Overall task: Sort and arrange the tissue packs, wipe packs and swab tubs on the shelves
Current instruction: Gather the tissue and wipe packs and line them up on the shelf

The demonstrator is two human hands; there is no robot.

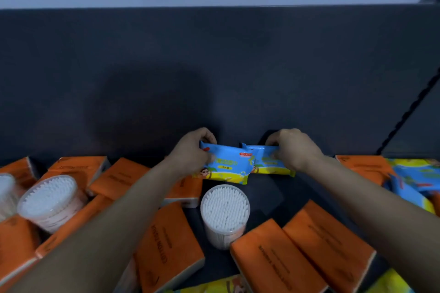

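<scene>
Left hand pinched the left end of a blue wipe pack, thumb in front, fingers curled over its top edge. Right hand gripped a second wipe pack the same way. Both packs stood side by side against the dark back panel of the shelf, their inner ends apparently overlapping. A swab tub stood upright just in front, with orange tissue packs scattered around it.

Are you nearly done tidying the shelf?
Not nearly. Nothing looks sorted yet. The left hand grips one wipe pack and the right hand a second wipe pack, side by side by the back panel. Orange tissue packs, swab tubs and other wipe packs lie jumbled around them.
</scene>
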